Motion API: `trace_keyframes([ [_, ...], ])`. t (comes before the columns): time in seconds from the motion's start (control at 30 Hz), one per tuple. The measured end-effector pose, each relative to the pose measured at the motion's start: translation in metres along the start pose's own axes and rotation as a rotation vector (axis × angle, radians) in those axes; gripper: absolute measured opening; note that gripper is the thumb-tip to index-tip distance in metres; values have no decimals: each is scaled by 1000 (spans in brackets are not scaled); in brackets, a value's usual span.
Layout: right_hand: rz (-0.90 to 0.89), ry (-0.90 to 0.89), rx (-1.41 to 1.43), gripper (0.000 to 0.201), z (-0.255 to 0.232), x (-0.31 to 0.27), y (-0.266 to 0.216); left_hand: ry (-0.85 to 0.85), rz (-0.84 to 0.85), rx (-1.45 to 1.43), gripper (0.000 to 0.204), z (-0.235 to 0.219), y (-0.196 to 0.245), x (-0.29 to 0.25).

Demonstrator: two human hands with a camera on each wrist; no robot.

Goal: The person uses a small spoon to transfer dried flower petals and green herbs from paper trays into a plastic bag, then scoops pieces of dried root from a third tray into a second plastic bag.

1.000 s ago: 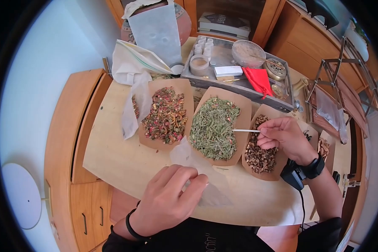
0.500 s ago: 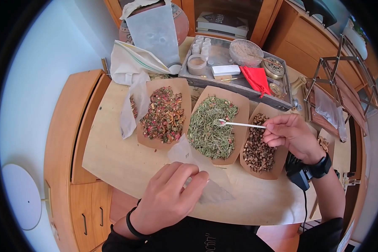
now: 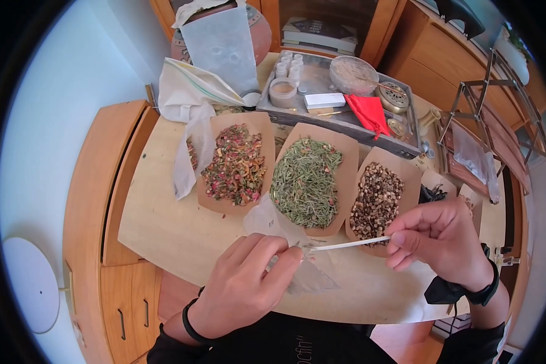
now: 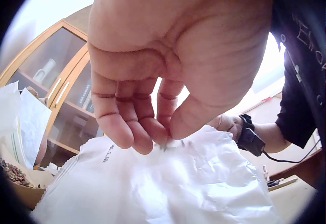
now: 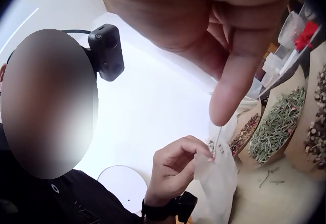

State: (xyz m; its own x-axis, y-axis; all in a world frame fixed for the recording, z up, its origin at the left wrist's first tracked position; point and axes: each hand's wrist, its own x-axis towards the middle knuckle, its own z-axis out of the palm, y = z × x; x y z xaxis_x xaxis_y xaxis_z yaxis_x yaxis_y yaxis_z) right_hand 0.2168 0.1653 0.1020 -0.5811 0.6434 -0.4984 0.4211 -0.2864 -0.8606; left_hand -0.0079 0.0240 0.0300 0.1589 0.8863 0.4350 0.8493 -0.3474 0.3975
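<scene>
My left hand [image 3: 242,288] pinches the top of a translucent white bag [image 4: 127,188], which hangs below the fingers in the left wrist view. My right hand [image 3: 440,239] holds a slim white spoon [image 3: 352,244] by its end, between thumb and fingers. The spoon's far tip reaches the bag's mouth beside the left fingertips, and a few bits of green herb show there in the left wrist view. Behind the hands lie a paper tray [image 3: 353,148] of green dried herb [image 3: 306,182] and another paper tray of brown chopped pieces [image 3: 376,203].
At the left is a paper tray of reddish dried petals [image 3: 233,170], with a pale pouch [image 3: 191,91] behind it. A grey wooden tray [image 3: 346,131] across the back carries small bottles, a bowl of powder and a red cloth bag [image 3: 368,113]. A folding rack [image 3: 488,103] stands far right.
My right hand has brought the spoon from over the green herb toward me, to the bag's mouth. The left hand stays where it was, holding the bag.
</scene>
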Motion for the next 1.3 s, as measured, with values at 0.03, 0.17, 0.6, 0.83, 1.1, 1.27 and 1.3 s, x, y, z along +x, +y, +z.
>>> trace_keyframes([
  [0.03,0,2,0,11,2,-2,1,-4,0,-3,29,-1,0,0],
  [0.17,-100,68,-50,11,10,-9,7,-19,-60,-36,21,-3,4,1],
  [0.6,-752,261,-666,13,21,-21,6,-13,-48,-13,25,-5,3,-1],
  [0.83,-821,91,-741,27,20,-25,18,-4,-14,13,23,-8,2,-3],
  [1.1,-947,35,-1093,34,27,-23,26,-48,-60,16,25,-22,3,-26],
  [1.27,-987,28,-1041,35,32,-18,32,15,-119,-40,26,-19,-1,-36],
  [1.3,-973,30,-1009,36,33,-18,32,-16,-146,-53,24,-19,-3,-33],
])
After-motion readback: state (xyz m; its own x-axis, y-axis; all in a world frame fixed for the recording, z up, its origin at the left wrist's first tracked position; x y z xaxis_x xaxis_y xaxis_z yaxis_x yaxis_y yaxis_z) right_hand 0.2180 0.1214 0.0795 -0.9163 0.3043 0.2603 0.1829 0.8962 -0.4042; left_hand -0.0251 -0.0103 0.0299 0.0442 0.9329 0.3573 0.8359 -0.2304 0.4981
